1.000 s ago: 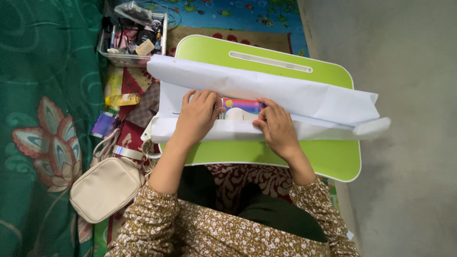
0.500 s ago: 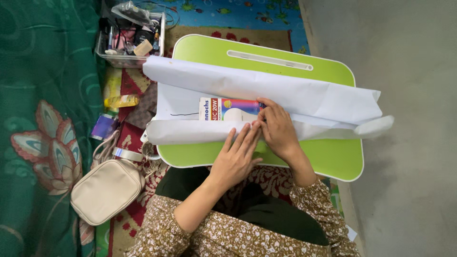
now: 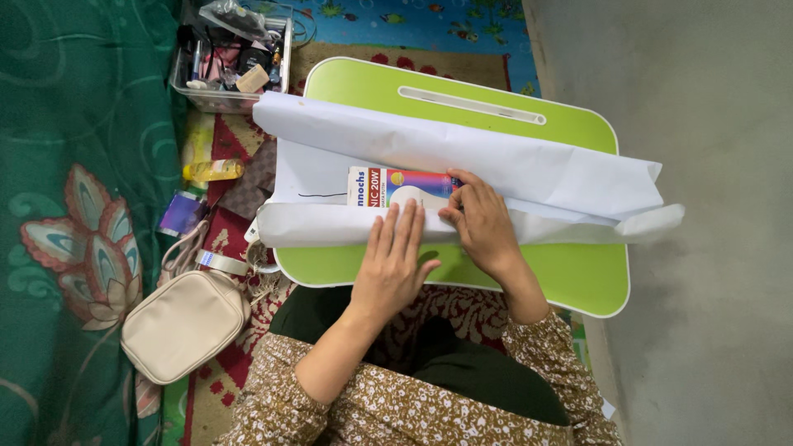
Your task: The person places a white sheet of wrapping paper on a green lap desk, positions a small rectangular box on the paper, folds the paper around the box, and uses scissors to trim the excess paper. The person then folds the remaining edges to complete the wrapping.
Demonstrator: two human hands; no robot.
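While the left hand [image 3: 395,264] lay flat and open on the white paper [image 3: 462,165] to keep its fold down, the right hand [image 3: 483,227] pinched the colourful box [image 3: 401,186] steady. Box and paper sat mid green table [image 3: 570,285]; a cream bag [image 3: 183,324] lay off its left edge.

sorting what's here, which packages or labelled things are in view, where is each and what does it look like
Box: long carton lying on the white paper on the green lap table, white, red and purple-to-blue print; right hand on its end, left hand flat on the paper's near fold.
Yellow bottle: lying on the rug, left of the table.
Purple packet: small, flat, below the bottle.
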